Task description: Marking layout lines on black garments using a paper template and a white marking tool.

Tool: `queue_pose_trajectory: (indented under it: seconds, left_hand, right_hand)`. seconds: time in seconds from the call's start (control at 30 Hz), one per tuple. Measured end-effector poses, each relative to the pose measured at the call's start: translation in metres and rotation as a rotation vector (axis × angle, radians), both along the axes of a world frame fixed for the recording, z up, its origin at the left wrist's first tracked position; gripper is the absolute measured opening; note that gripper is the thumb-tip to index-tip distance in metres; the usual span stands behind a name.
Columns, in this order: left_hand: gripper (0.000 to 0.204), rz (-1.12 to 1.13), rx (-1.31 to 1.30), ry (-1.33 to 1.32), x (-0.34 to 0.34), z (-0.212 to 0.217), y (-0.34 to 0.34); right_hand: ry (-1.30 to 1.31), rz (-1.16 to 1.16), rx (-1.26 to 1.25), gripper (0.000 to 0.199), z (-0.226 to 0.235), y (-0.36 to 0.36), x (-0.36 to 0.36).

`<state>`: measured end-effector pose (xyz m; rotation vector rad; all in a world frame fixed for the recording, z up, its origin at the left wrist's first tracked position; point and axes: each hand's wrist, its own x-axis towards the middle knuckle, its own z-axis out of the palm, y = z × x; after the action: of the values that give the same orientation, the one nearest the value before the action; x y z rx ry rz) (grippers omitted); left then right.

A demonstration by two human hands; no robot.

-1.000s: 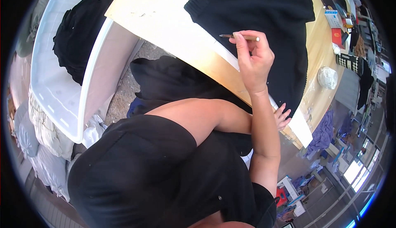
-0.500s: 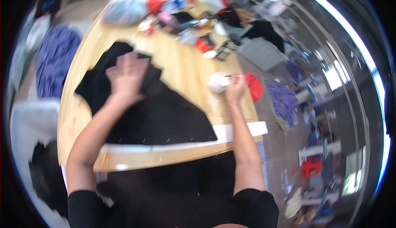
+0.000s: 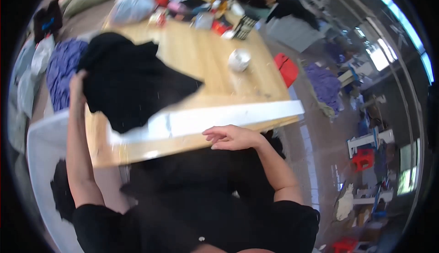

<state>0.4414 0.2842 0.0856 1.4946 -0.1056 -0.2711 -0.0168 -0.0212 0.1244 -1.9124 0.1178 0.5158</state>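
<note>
A black piece of fabric (image 3: 132, 81) lies partly bunched over the left side of the wooden table. My left hand (image 3: 78, 87) is closed on its left edge; some of the fingers are hidden behind the cloth. At the near edge of the table, my right hand (image 3: 232, 137) hovers with its fingers loosely stretched and nothing in them. Beneath the fabric and out to the right runs a long white strip (image 3: 228, 116). Apart from both hands, a small round white object (image 3: 239, 60) rests on the right half of the table; its kind is unclear.
A mixed heap of bags and coloured packets (image 3: 183, 6) covers the far end of the wooden table (image 3: 201, 47). To the left, a whitish bin (image 3: 41, 148) holds black cloth, with a purple bundle (image 3: 61, 67) behind it. Something red (image 3: 286, 69) is beside the table's right edge.
My left hand has gone from lying flat on the fabric to gripping its left edge, and the cloth has shifted left and bunched. My right hand has left the white object and come nearer.
</note>
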Motion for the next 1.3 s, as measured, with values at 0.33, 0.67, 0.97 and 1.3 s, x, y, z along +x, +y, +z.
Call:
queue_pose_trajectory:
  seconds: [0.33, 0.67, 0.97, 1.3]
  left_hand:
    - [0.058, 1.384, 0.128, -0.157, -0.137, -0.011, 0.482]
    - [0.091, -0.635, 0.823, -0.309, -0.355, -0.123, 0.166]
    - [0.039, -0.246, 0.58, 0.223, -0.324, -0.216, 0.169]
    - [0.05, -0.104, 0.062, 1.103, -0.287, -0.279, 0.141]
  right_hand:
    - [-0.368, 0.027, -0.473, 0.067, -0.177, 0.144, 0.012]
    - [0.081, -0.394, 0.276, 0.019, -0.12, 0.137, 0.002]
    - [0.246, -0.897, 0.827, 0.029, -0.106, 0.09, -0.013]
    - [0.193, -0.698, 0.688, 0.012, -0.042, 0.153, -0.017]
